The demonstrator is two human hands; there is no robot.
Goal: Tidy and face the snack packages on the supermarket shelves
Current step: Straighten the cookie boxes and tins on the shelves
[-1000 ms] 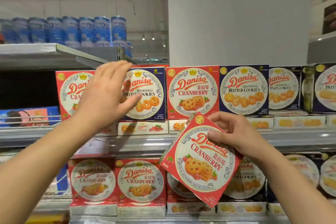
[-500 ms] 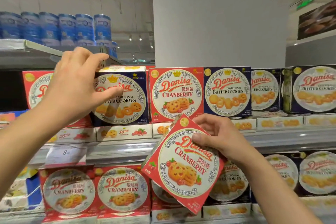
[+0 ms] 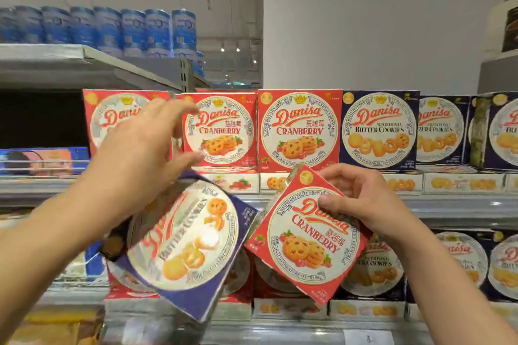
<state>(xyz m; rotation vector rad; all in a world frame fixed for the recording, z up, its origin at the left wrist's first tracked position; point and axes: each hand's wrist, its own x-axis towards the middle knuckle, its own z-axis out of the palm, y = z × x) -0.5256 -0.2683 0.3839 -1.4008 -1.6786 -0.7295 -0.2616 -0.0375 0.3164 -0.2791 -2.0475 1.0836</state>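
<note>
Right hand (image 3: pixel 361 202) pinches a red Danisa Cranberry box (image 3: pixel 307 235) at its top edge, thumb on the printed face, box tilted clockwise. This box is the landmark. Left of it, nearly touching: a navy Danisa Butter Cookies box (image 3: pixel 185 241), motion-blurred and steeply tilted. Left hand (image 3: pixel 145 154) sits over that box's upper-left corner with fingers spread; whether it is gripping the box I cannot tell. Above the landmark, the shelf row (image 3: pixel 308 202) reads Cranberry, Cranberry, Cranberry, "Traditional Butter Cookies", with more navy boxes to the right. Blue tins (image 3: pixel 134 31) sit far above-left on the top shelf.

Versus 0.5 s ago: the navy box was upright in the row under the left hand; it is now out and down, exposing a Cranberry box (image 3: pixel 220 130) behind. The right hand's hold is unchanged.
</note>
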